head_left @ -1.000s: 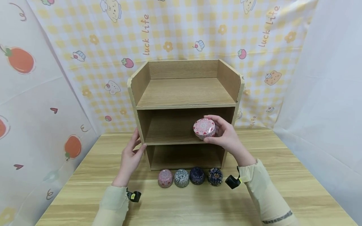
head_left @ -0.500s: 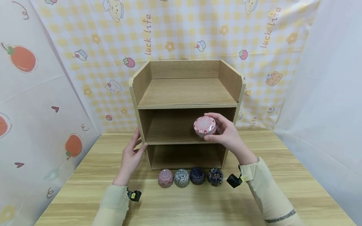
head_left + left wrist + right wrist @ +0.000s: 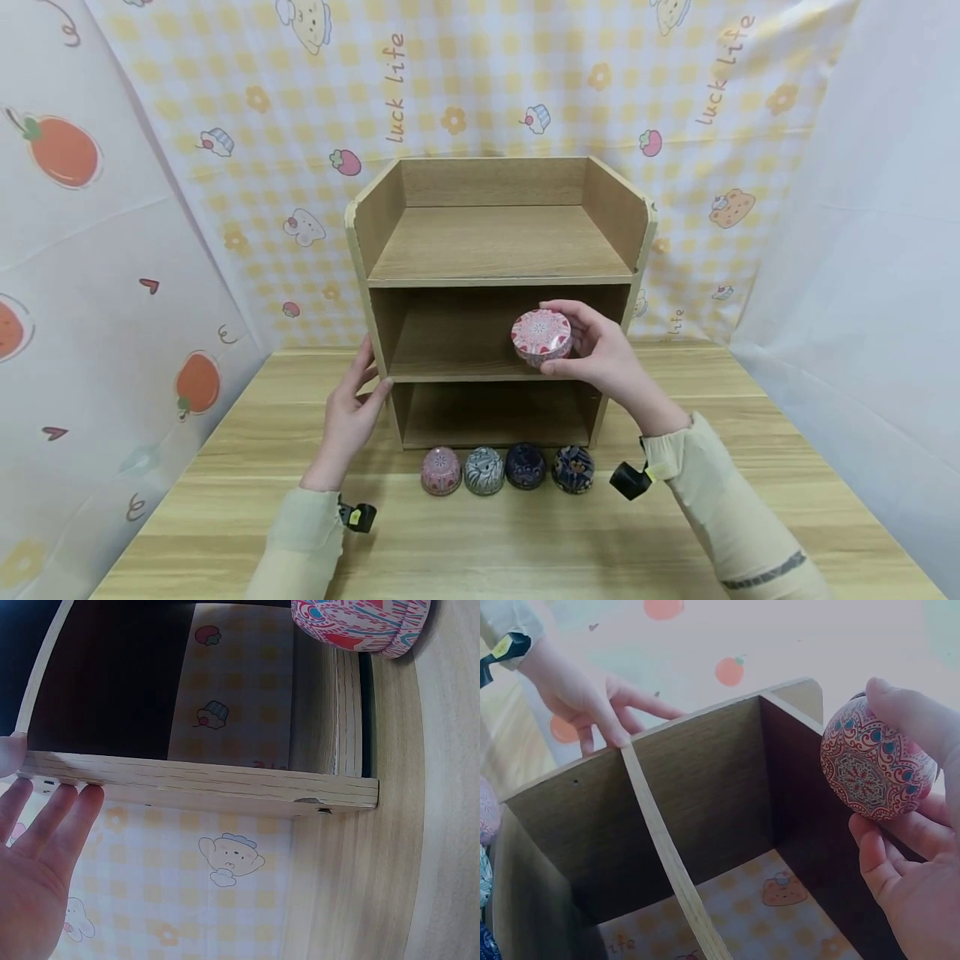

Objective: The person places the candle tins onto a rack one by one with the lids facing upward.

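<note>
My right hand (image 3: pixel 603 358) grips a round patterned tin (image 3: pixel 541 335) between thumb and fingers, in front of the middle compartment's right part. Red and pink ornament covers its lid; the right wrist view shows the tin (image 3: pixel 877 761) tilted, with its decorated base toward the camera. At the left, my left hand (image 3: pixel 349 412) holds the side panel of a wooden shelf unit (image 3: pixel 495 282). Its thumb lies on the front edge and its fingers against the outer face, as the left wrist view shows for the hand (image 3: pixel 37 862) too.
Along the shelf's foot stand a pink tin (image 3: pixel 441 472), a grey-white tin (image 3: pixel 484 471), a dark blue tin (image 3: pixel 525 466) and a navy floral tin (image 3: pixel 573 469). Beneath everything is a wood-grain table (image 3: pixel 480 542). A checked cloth (image 3: pixel 465 75) hangs behind the shelf.
Little differs. The tin in my right hand rose slightly, then stayed nearly level before the middle compartment. My left hand keeps its place on the panel; the whole view shifted a little.
</note>
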